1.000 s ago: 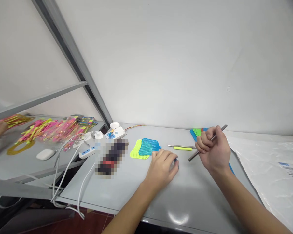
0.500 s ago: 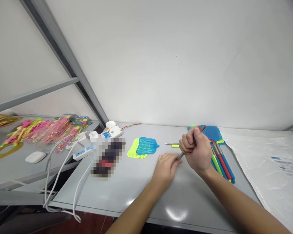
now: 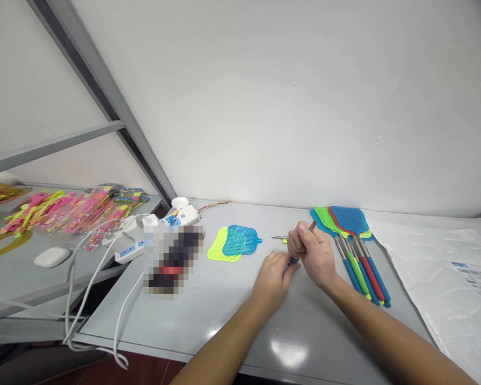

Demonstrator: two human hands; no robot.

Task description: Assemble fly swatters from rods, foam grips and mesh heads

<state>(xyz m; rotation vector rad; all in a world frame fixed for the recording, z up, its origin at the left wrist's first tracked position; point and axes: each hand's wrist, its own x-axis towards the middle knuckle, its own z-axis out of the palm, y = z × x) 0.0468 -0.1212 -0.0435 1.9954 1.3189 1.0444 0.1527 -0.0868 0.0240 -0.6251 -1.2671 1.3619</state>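
Note:
My right hand [image 3: 312,254] is wrapped round a metal rod [image 3: 313,225], whose upper end sticks out above the thumb. Touching it on the left, my left hand [image 3: 271,278] closes on a blue handle sleeve [image 3: 293,261] that shows only as a small piece between the hands. The rod's lower end is hidden there. Left of the hands, a blue mesh fly swatter head [image 3: 242,239] overlaps a yellow one [image 3: 218,252]. Behind my right hand lie another metal rod [image 3: 279,237] and a yellow sleeve [image 3: 285,241], both partly covered.
Several assembled fly swatters [image 3: 350,220] lie fanned at the right, beside a white plastic bag [image 3: 436,272]. A blurred dark item [image 3: 176,262], power strips [image 3: 130,250] and white cables [image 3: 118,326] are on the left. Pink and yellow packaged goods [image 3: 92,211] cover the neighbouring table behind a metal frame.
My right hand has moved left and down with the rod to meet my left hand and the blue sleeve. The swatters at the right have come into full view.

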